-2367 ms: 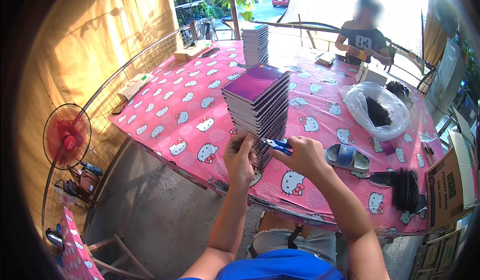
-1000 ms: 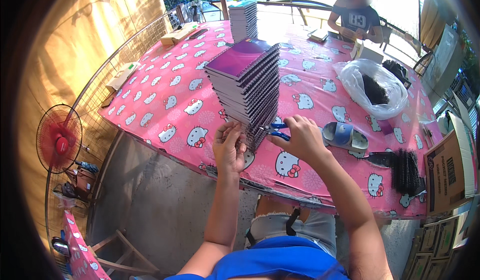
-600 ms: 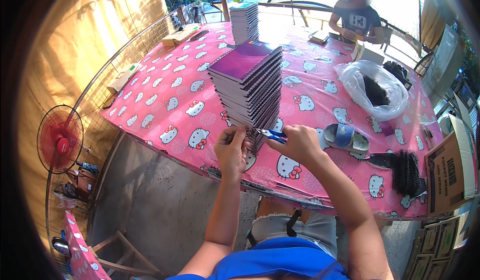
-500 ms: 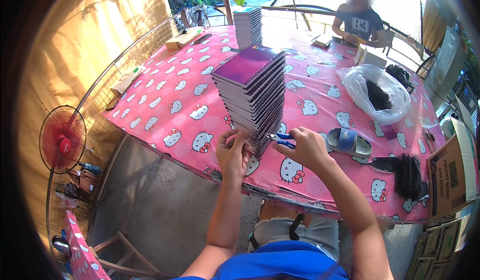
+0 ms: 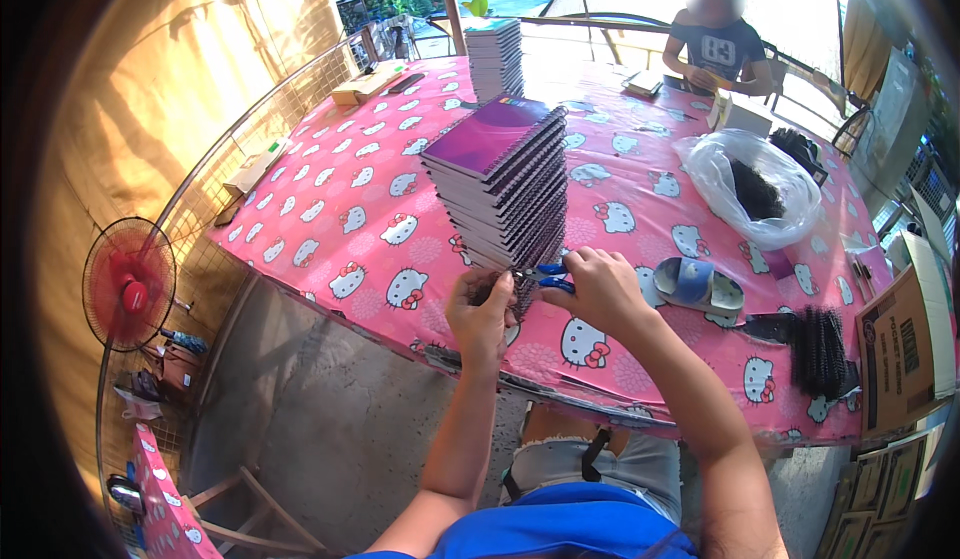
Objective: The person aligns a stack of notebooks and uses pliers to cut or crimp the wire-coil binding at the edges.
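A tall stack of spiral-bound notebooks with purple covers stands near the front edge of the table with the pink cartoon-cat cloth. My left hand pinches the spiral binding at the bottom of the stack. My right hand holds blue-handled pliers with the tip against that same binding. Both hands are close together at the stack's lower front corner.
A blue sandal lies right of my hands. A clear bag of black coils and loose black coils lie to the right. A second notebook stack stands at the back. A person sits opposite. A red fan stands left.
My head has shifted a little, so the view moved. Both hands stay at the foot of the stack with the pliers on the binding.
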Demonstrator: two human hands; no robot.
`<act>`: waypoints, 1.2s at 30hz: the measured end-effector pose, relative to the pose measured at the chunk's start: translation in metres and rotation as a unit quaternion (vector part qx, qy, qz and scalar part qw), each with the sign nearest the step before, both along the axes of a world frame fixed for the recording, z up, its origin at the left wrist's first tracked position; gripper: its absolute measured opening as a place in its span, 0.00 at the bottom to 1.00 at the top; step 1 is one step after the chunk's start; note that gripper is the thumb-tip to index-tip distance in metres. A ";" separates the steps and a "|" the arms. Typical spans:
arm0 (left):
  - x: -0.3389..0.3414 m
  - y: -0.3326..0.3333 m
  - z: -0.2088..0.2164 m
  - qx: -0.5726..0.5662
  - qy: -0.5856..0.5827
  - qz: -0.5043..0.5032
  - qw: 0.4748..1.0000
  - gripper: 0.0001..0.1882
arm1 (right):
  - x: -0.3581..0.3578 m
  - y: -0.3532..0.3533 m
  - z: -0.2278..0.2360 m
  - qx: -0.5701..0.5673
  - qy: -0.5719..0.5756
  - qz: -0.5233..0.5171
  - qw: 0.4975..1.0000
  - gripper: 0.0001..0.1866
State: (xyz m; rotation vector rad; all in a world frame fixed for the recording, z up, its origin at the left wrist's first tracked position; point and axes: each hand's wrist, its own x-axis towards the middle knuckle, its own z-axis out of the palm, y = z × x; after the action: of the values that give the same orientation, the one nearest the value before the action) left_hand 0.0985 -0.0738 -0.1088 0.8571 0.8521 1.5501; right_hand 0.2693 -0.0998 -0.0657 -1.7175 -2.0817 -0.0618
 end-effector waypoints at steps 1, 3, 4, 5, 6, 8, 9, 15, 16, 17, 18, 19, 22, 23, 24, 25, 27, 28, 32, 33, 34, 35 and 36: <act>0.001 -0.001 -0.001 -0.022 -0.017 -0.003 1.000 0.11 | 0.000 0.000 -0.002 0.040 -0.018 0.008 0.999 0.32; 0.000 -0.002 -0.001 -0.041 -0.060 -0.012 0.997 0.12 | 0.000 0.000 -0.004 0.064 -0.036 0.013 0.997 0.34; 0.000 -0.003 -0.001 -0.052 -0.094 -0.012 0.994 0.12 | -0.001 -0.001 -0.003 0.048 -0.037 0.010 0.998 0.34; -0.001 -0.003 0.000 -0.054 -0.073 -0.023 0.996 0.13 | -0.001 -0.002 -0.001 0.019 -0.043 -0.002 0.999 0.35; -0.001 -0.003 0.000 -0.048 -0.064 -0.030 0.996 0.13 | -0.002 -0.003 0.002 0.012 -0.036 0.002 0.999 0.35; -0.003 -0.001 0.002 0.001 0.028 -0.017 0.999 0.15 | -0.003 -0.004 0.009 -0.041 -0.038 -0.013 0.998 0.34; -0.003 0.001 0.003 0.043 0.111 0.005 0.993 0.16 | -0.003 -0.005 0.012 -0.056 -0.042 -0.016 0.997 0.35; -0.010 0.005 0.008 0.015 0.170 -0.039 0.985 0.13 | -0.001 -0.002 0.008 -0.011 -0.063 -0.003 0.998 0.36; -0.010 0.005 0.008 0.007 0.145 -0.030 0.989 0.11 | 0.000 -0.001 0.005 -0.004 -0.047 0.005 0.999 0.36; -0.010 0.004 0.009 0.018 0.110 -0.022 0.994 0.11 | 0.000 0.000 0.001 -0.016 -0.039 0.003 0.999 0.37; -0.009 0.002 0.009 0.005 0.076 -0.009 0.997 0.11 | 0.001 0.000 -0.002 0.004 -0.031 0.012 0.999 0.37; -0.009 0.001 0.009 -0.026 0.039 -0.005 0.999 0.11 | 0.002 0.000 -0.004 0.004 -0.030 0.010 0.999 0.37; -0.006 -0.002 0.009 -0.022 -0.027 0.007 0.999 0.11 | 0.001 -0.001 -0.003 0.026 -0.032 0.004 0.999 0.37; -0.006 -0.002 0.009 -0.017 0.008 0.000 1.000 0.12 | 0.000 -0.001 -0.002 0.028 -0.037 0.000 0.999 0.37; -0.005 -0.002 0.008 -0.005 0.029 -0.006 1.000 0.12 | 0.000 -0.002 0.001 0.010 -0.024 -0.009 1.000 0.36; -0.005 -0.001 0.008 0.007 0.041 -0.011 0.999 0.12 | -0.001 -0.002 0.003 -0.017 -0.014 -0.019 1.000 0.36; -0.006 0.000 0.008 0.003 0.071 -0.010 0.997 0.13 | -0.003 -0.004 0.004 -0.060 0.008 -0.032 0.998 0.35; -0.006 0.001 0.008 -0.011 0.078 -0.017 0.997 0.14 | -0.003 -0.006 0.004 -0.076 0.021 -0.035 0.996 0.34; -0.011 0.001 0.008 -0.040 0.026 -0.019 0.999 0.18 | 0.004 -0.011 -0.006 -0.053 0.017 -0.061 0.997 0.34; -0.012 0.001 0.008 -0.050 0.028 -0.030 0.998 0.18 | 0.006 -0.011 -0.008 0.044 -0.006 -0.041 0.998 0.33; -0.012 0.000 0.008 -0.063 0.023 -0.036 0.997 0.19 | 0.006 -0.010 -0.009 0.127 -0.034 -0.024 0.991 0.33; -0.012 0.000 0.007 -0.053 0.043 -0.044 0.997 0.19 | 0.007 -0.009 -0.010 0.183 -0.065 -0.025 0.981 0.33; -0.011 0.000 0.005 -0.045 0.055 -0.047 0.996 0.19 | 0.006 -0.007 -0.010 0.220 -0.064 -0.006 0.973 0.33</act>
State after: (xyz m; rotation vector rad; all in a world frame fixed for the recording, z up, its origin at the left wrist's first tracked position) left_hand 0.0873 -0.0741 -0.1035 0.9098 0.9408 1.3835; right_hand 0.2753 -0.1071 -0.0757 -1.4840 -1.9570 -0.6054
